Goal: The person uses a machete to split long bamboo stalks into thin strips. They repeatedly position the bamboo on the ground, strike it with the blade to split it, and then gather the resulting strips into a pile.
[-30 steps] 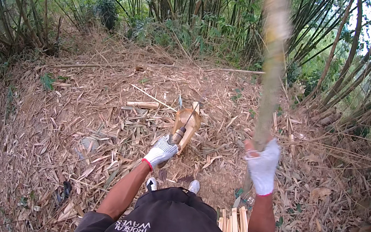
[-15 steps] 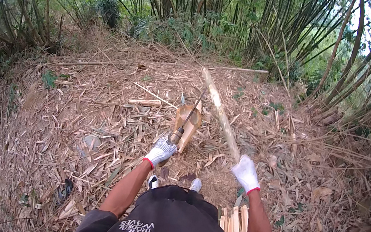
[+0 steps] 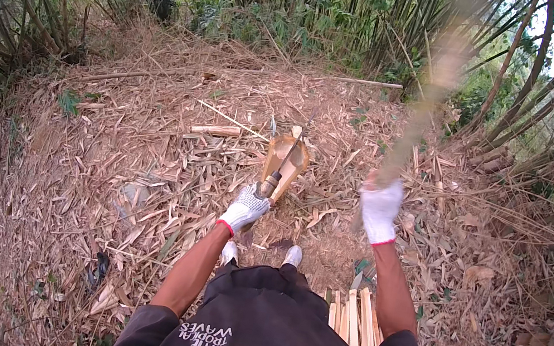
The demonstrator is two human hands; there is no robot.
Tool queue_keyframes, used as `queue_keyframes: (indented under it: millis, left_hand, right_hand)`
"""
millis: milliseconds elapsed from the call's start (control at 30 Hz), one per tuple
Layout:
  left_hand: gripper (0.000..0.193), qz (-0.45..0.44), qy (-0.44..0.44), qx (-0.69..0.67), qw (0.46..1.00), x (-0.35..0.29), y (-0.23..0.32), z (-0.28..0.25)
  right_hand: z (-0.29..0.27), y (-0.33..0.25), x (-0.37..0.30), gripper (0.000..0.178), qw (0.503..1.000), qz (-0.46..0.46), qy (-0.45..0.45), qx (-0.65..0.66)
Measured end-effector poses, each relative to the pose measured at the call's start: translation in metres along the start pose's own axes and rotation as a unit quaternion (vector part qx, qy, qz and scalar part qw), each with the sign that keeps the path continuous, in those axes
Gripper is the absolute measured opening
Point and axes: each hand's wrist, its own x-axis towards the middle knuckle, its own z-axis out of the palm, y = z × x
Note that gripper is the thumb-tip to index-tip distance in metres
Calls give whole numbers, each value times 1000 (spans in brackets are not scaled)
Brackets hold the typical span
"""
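My left hand [image 3: 248, 207], in a white dotted glove, is closed round the wooden handle of a long-bladed knife [image 3: 271, 181]. Its dark, narrow blade points away from me, across the open end of a bamboo section [image 3: 299, 163] standing on the ground before my feet. I cannot tell whether the blade touches the bamboo. In my gloved right hand [image 3: 380, 211] is a long wooden stick [image 3: 418, 126], raised and blurred by motion. Its far end reaches up towards the top of the view.
Several split bamboo strips [image 3: 354, 319] lie by my right side, with a metal blade [image 3: 357, 281] at their far end. A short cut piece [image 3: 217, 130] lies beyond the bamboo section. Dry husks cover the ground. Bamboo clumps [image 3: 304, 3] stand at the back.
My right hand has moved up and swung the stick upward and to the right. The left hand keeps its hold on the knife. The view has shifted slightly.
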Motion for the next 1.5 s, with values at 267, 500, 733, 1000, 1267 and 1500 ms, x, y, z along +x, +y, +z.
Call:
queue_keyframes:
  millis: [267, 500, 733, 1000, 1267, 1500]
  left_hand:
    - [34, -16, -37, 104, 994, 1, -46, 20]
    - [31, -85, -16, 96, 992, 5, -29, 10]
    - [41, -92, -87, 92, 988, 53, -3, 38]
    - [39, -149, -123, 164, 967, 64, -100, 67]
    - [34, -168, -34, 193, 966, 91, -102, 70]
    - [29, -153, -76, 238, 956, 109, -107, 53]
  right_hand:
    - [38, 53, -14, 37, 929, 43, -239, -280]
    - [11, -61, 16, 32, 989, -5, 18, 148]
    - [71, 172, 28, 29, 993, -21, -16, -111]
    - [129, 219, -16, 29, 882, 130, -382, -241]
    - [132, 196, 19, 37, 916, 45, -347, -199]
    - [105, 76, 94, 25, 914, 90, 19, 396]
